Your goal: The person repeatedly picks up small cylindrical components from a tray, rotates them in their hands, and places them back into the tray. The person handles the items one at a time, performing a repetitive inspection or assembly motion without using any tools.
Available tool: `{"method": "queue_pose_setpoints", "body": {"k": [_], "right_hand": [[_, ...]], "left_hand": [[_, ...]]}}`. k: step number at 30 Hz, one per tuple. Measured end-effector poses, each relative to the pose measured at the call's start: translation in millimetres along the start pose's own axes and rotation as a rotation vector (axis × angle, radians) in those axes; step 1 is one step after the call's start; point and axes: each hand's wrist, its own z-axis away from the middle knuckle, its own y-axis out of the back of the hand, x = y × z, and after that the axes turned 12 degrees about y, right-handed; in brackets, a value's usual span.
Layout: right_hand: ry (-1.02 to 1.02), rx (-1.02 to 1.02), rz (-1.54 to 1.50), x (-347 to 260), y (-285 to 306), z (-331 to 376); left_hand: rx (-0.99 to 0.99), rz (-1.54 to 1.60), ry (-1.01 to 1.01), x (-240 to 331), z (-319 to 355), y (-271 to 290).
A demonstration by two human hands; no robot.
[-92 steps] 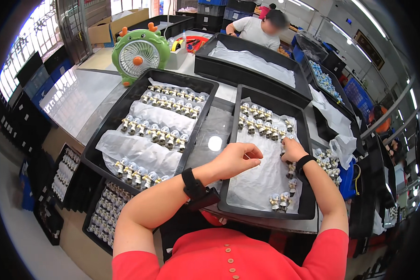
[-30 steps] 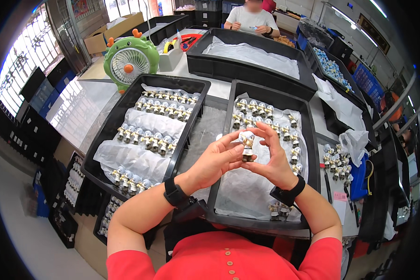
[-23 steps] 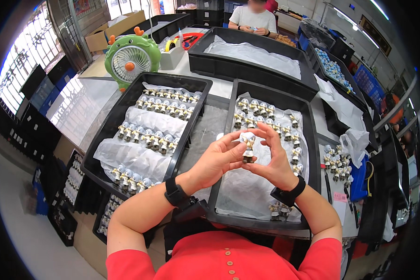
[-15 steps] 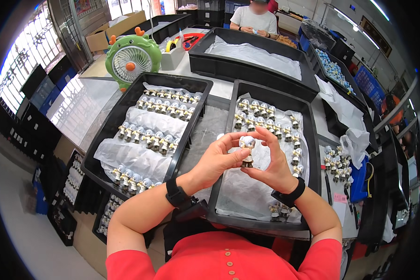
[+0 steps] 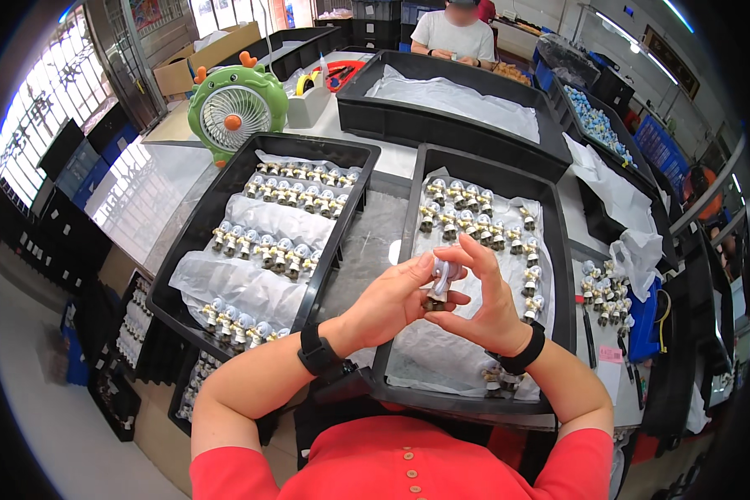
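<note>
A small figurine (image 5: 441, 282) with pale hair and a whitish body is held upright between my two hands, over the right black tray (image 5: 565, 275). My left hand (image 5: 389, 304) grips its left side with thumb and fingers. Fingers of my right hand (image 5: 496, 312) close on its top and base from the other side. Rows of similar figurines (image 5: 483, 227) stand on white paper at the far end and along the right side of this tray. A few more figurines (image 5: 500, 379) are at its near right corner, partly behind my right wrist.
The left black tray (image 5: 365, 167) holds rows of figurines between paper sheets. A green fan (image 5: 240, 108) stands behind it. A large paper-lined tray (image 5: 442, 125) lies beyond. Loose figurines (image 5: 606, 292) and a blue container (image 5: 644, 325) are at right. A co-worker (image 5: 454, 37) sits at the back.
The figurine has been turned, so its pale hair now faces me more. Both hands have dropped slightly toward me and shifted their fingers on it.
</note>
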Motion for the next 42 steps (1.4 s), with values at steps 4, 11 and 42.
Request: {"method": "queue_pose_setpoints", "body": {"k": [4, 11, 42], "right_hand": [[-0.041, 0.012, -0.057, -3.3, -1.4, -0.6], [-0.087, 0.013, -0.049, 0.8, 0.3, 2.0], [-0.179, 0.062, -0.113, 0.3, 4.5, -1.6]], "left_hand": [[-0.033, 0.030, 0.014, 0.7, 0.6, -1.6], [-0.053, 0.148, 0.033, 6.6, 2.9, -2.4], [-0.070, 0.158, 0.035, 4.6, 0.2, 1.9]]}}
